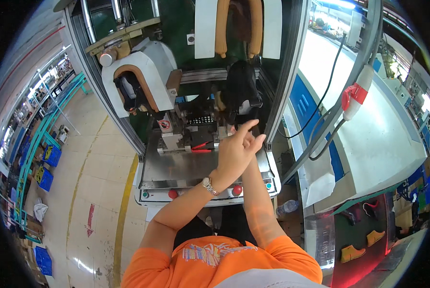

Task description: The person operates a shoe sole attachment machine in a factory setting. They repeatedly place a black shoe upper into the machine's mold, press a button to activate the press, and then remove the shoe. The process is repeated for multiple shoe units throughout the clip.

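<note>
A black shoe upper stands heel-up on the right-hand station of a two-station press machine. Just in front of it, my left hand, with a metal watch at the wrist, reaches across to the right; its index finger and thumb are spread apart. My right hand is mostly behind the left one, close to the base of the shoe, so its fingers and any grip are hidden. At the left station, a white clamp with a brown curved pad surrounds another black shoe upper. Red-handled pliers lie on the machine's metal bed.
Red buttons and green buttons line the machine's front edge. Above the right station hangs an open white clamp with brown pads. A red-and-white plug connector hangs at right, near a conveyor carrying tan boots.
</note>
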Tool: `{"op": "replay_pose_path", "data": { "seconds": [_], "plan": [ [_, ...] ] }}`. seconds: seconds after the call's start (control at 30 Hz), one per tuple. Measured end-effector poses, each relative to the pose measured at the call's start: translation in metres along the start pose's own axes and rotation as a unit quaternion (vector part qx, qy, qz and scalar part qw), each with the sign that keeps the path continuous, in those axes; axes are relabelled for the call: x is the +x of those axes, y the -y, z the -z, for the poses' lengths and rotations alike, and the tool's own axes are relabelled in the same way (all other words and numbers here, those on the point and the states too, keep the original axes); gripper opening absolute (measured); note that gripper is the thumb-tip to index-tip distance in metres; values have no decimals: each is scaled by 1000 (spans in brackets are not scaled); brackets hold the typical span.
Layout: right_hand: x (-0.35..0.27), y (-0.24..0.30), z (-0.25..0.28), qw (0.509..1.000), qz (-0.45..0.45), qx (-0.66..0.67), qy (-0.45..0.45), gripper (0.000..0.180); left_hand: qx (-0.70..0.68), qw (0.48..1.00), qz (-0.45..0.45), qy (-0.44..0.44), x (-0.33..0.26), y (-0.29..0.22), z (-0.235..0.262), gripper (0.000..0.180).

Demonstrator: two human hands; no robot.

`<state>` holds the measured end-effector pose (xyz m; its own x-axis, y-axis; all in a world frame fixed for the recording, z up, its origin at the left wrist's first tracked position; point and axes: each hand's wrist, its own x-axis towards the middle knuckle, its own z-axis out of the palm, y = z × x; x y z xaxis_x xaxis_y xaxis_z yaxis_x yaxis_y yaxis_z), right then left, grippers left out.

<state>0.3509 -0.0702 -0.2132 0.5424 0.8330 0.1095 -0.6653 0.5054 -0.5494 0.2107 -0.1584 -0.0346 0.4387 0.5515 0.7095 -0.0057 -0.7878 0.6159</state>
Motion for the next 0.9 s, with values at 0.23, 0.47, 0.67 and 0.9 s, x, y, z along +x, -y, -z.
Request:
{"op": "replay_pose_path", "data": {
  "seconds": [0.23,0.47,0.67,0.9],
  "plan": [
    [6,-8,5,1000,-8,-2,0,8,109,994,-10,15,-13,11,4,50],
    [12,-8,7,1000,-19,-2,-5,8,113,992,-26,42,-14,13,6,54],
    [28,2,15,997,-61,-15,-38,8,93,994,-1,63,-17,20,4,54],
    [-3,25,-15,990,-130,13,-47,12,-67,997,29,39,-14,19,17,31]
  ]
}}
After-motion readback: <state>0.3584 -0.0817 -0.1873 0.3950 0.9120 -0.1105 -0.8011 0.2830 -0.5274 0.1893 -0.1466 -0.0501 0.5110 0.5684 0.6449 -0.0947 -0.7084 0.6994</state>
